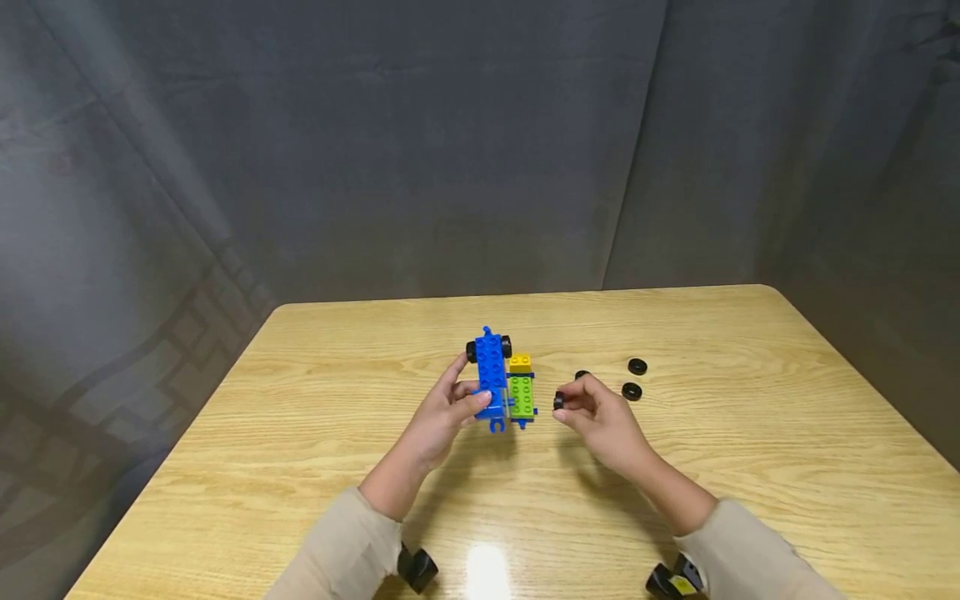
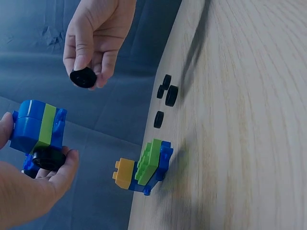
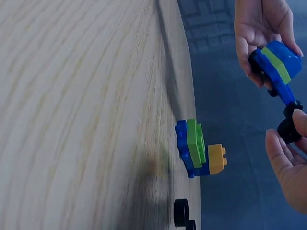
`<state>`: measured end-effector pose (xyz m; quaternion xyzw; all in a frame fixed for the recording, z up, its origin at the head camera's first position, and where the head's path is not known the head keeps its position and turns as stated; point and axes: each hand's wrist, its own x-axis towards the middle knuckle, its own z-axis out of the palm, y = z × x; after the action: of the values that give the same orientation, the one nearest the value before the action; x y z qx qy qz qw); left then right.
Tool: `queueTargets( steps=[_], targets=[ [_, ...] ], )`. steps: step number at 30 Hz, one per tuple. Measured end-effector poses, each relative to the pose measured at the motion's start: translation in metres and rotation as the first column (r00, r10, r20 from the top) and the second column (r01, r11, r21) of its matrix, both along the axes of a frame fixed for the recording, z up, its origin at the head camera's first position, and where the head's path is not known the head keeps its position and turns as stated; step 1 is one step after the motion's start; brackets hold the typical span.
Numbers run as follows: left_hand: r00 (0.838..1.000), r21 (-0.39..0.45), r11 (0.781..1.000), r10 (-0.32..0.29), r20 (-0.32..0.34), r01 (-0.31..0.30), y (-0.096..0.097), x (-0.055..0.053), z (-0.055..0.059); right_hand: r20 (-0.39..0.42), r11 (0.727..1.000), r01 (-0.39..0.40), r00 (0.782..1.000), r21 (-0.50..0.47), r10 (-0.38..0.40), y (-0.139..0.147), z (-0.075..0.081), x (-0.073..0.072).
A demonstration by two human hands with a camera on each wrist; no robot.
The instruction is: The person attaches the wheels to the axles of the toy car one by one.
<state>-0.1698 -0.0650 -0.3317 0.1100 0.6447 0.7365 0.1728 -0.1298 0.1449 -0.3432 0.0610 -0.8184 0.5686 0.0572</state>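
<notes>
My left hand (image 1: 438,421) grips a toy block car (image 1: 491,362) above the table, the thumb lying on its blue block. One end of the car carries black wheels on both sides. In the left wrist view a green layer (image 2: 46,125) runs through the blocks. Between thumb and fingers my right hand (image 1: 611,425) pinches a loose black wheel (image 1: 558,400), held to the right of the car and apart from it in the head view. Beyond the car, on the table, stands a second block car base with a green block (image 1: 521,396) and a yellow block (image 1: 520,362).
Several black wheels (image 1: 637,367) lie on the wooden table (image 1: 337,358) beyond my right hand, one partly hidden by it. A dark grey curtain (image 1: 450,167) hangs behind the table. Dark devices (image 1: 420,571) are strapped at both wrists.
</notes>
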Motion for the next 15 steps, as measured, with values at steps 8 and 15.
queueTargets(
  steps=[8,15],
  targets=[
    [1.000,-0.009,1.000,-0.010,-0.008,0.010,0.003,0.001,-0.002,-0.013,0.999,-0.036,0.999,0.001,0.036,-0.007,0.002,0.000],
    [1.000,0.008,1.000,-0.024,-0.013,0.024,0.004,0.002,-0.002,-0.009,0.998,-0.059,0.998,-0.024,0.059,-0.014,0.002,-0.001]
  ],
)
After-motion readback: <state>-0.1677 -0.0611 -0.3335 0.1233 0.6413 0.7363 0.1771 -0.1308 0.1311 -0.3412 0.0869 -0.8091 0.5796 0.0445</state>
